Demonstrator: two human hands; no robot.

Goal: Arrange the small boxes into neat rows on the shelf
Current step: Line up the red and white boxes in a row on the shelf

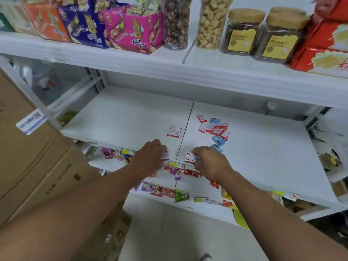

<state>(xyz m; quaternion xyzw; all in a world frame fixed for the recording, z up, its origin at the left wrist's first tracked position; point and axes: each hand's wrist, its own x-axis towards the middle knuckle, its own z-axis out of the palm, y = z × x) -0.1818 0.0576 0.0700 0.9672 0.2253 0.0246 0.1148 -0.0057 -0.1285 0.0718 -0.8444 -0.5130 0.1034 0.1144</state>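
A: Two boxes, as far as I can judge, count as placed: a flat pair [174, 131] lying side by side on the shelf [120, 117], just left of the seam. Everything else is still loose.

B: The heap on the right?

A: Yes. The pile [214, 128] sits right of the seam, red-and-white boxes jumbled with a few blue ones, tilted every which way and overlapping. No row there yet.

B: And the hands?

A: Both are at the front edge. The left hand [150, 157] has its fingers curled round a white box [165, 155], which stands roughly upright, long axis vertical. The right hand [211, 162] pinches a second box [191, 157] at its right end; that one lies flatter, label up, long axis running left to right along the shelf edge.

B: How does the placed pair point?

A: Long sides roughly across the shelf, faces up, slightly skewed to the edge.

B: So early days.

A: I'd say so. Most of the boxes remain to be sorted, and the two in hand are not yet set down in line.

B: Anything else in this head view?

A: Jars [243, 31] and snack cartons [131, 29] on the shelf above.
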